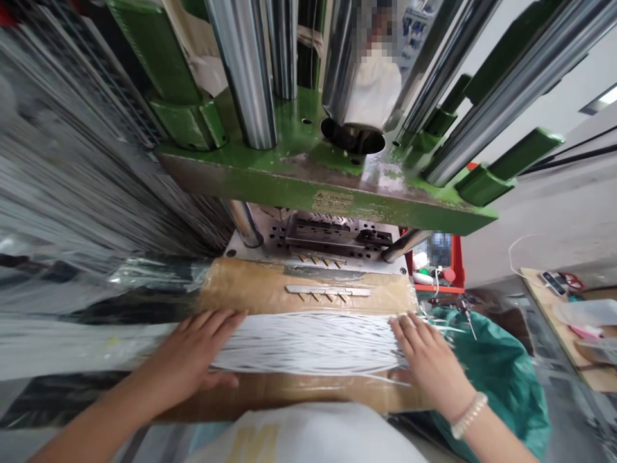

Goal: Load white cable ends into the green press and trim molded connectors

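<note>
A wide bundle of thin white cords point(308, 344) stretches across brown cardboard in front of me. My left hand point(202, 347) grips it left of the middle, fingers along the far edge and thumb at the near edge. Near the cut-looking right ends, my right hand point(427, 354) lies over the bundle with its fingers at the far side; its thumb is mostly hidden. Between the hands the cords bulge and cross loosely. Just beyond them, a metal strip with small brass-coloured points point(328, 292) rests on the cardboard point(245, 289).
A green press point(270, 173) with steel columns stands over a tooling plate point(270, 241). On the right are a red bin point(457, 257) with small items, a green sack point(501, 379) and a wooden table point(563, 321). Many hanging strands point(96, 173) fill the left.
</note>
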The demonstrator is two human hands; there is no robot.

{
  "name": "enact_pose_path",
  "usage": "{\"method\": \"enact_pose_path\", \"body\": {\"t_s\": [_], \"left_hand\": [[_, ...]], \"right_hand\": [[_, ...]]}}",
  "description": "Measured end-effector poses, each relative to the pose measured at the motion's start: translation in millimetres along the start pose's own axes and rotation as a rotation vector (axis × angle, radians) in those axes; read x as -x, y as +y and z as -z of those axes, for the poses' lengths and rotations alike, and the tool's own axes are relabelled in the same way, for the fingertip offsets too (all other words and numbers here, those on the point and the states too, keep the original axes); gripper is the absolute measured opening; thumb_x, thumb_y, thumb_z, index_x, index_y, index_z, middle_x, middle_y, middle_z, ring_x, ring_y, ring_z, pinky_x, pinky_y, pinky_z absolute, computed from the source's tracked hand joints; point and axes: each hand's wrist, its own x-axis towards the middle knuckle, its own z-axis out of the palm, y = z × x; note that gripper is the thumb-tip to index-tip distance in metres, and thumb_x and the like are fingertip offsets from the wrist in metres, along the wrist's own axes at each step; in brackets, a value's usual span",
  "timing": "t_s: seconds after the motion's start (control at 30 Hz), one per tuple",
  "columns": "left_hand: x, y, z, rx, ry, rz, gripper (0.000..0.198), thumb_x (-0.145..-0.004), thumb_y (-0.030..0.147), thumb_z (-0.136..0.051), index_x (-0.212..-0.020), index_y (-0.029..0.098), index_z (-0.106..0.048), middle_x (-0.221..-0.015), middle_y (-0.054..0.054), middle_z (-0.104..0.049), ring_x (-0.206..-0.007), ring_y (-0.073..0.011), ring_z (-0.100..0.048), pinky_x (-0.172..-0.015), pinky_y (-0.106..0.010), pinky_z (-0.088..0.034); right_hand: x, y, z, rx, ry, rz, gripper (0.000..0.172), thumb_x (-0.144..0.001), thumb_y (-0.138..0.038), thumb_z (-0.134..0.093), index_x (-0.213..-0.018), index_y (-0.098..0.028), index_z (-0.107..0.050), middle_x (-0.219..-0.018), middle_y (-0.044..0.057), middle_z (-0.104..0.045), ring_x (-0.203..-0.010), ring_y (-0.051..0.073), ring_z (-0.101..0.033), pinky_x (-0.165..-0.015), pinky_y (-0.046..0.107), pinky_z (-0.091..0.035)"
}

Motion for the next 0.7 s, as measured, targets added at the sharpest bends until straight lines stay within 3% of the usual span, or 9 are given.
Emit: {"method": "enact_pose_path", "body": {"t_s": [0.07,0.17,0.23,0.3,0.43,0.57,0.7], "left_hand": [[-15.4,14.7,-1.4,0.061,-0.001,-0.02,0.074,-0.068,0.06,-0.069,-0.127,0.019,-0.053,-0.123,-0.013,-0.059,-0.109,-0.032,-0.054,-0.091,-0.042,-0.044],[-45.6,37.3,-0.3,0.216,-0.014,-0.028,0.054,-0.085,0.054,-0.053,-0.123,0.016,-0.055,-0.119,-0.012,-0.061,-0.109,-0.027,-0.055,-0.091,-0.039,-0.044],[-67.7,48.6,3.3,0.319,-0.044,0.0,0.039,-0.093,0.039,-0.043,-0.12,0.014,-0.056,-0.117,-0.012,-0.061,-0.108,-0.0242,-0.056,-0.091,-0.036,-0.043],[-87.0,55.0,8.2,0.382,-0.111,0.009,0.029,-0.092,0.028,-0.044,-0.114,0.014,-0.058,-0.108,-0.01,-0.063,-0.102,-0.0227,-0.057,-0.088,-0.035,-0.044],[-105.3,55.6,13.0,0.389,-0.206,-0.102,0.015,-0.09,0.021,-0.048,-0.09,0.018,-0.062,-0.088,-0.003,-0.062,-0.086,-0.0196,-0.058,-0.077,-0.031,-0.044],[-99.6,55.9,5.8,0.274,-0.003,-0.223,0.024,-0.095,0.025,-0.039,-0.082,0.017,-0.058,-0.085,-0.004,-0.059,-0.084,-0.0196,-0.056,-0.074,-0.031,-0.043],[-82.1,63.7,16.9,0.263,0.19,-0.272,0.02,-0.094,0.017,-0.036,-0.091,0.018,-0.055,-0.089,-0.004,-0.059,-0.081,-0.0168,-0.057,-0.071,-0.028,-0.045]], "right_hand": [[1.2,-7.2,-13.1,-0.046,0.01,0.009,0.076,-0.068,-0.036,-0.078,-0.131,-0.009,-0.046,-0.13,0.016,-0.052,-0.124,0.034,-0.04,-0.099,0.046,-0.036],[0.6,-14.8,-14.2,-0.174,-0.012,0.077,0.073,-0.077,-0.049,-0.068,-0.135,-0.014,-0.044,-0.137,0.013,-0.046,-0.129,0.033,-0.034,-0.101,0.048,-0.036],[-4.3,-16.8,-8.8,-0.236,-0.005,0.069,0.062,-0.084,-0.047,-0.06,-0.134,-0.014,-0.045,-0.137,0.015,-0.045,-0.129,0.033,-0.034,-0.099,0.049,-0.039],[-14.1,-17.7,-5.2,-0.282,0.03,0.028,0.049,-0.09,-0.039,-0.055,-0.131,-0.015,-0.048,-0.135,0.015,-0.046,-0.128,0.032,-0.036,-0.098,0.051,-0.041],[-48.1,-22.8,-6.5,-0.46,0.085,-0.002,0.039,-0.092,-0.03,-0.052,-0.128,-0.016,-0.05,-0.127,0.014,-0.051,-0.124,0.03,-0.04,-0.098,0.051,-0.042],[-92.0,-46.1,-3.3,-0.714,0.161,0.033,0.033,-0.091,-0.03,-0.053,-0.121,-0.017,-0.053,-0.118,0.011,-0.057,-0.117,0.025,-0.046,-0.1,0.047,-0.042],[-118.5,-78.2,6.9,-0.741,0.14,0.14,0.048,-0.088,-0.037,-0.056,-0.127,-0.011,-0.047,-0.113,0.013,-0.059,-0.107,0.027,-0.052,-0.092,0.044,-0.048]]}}
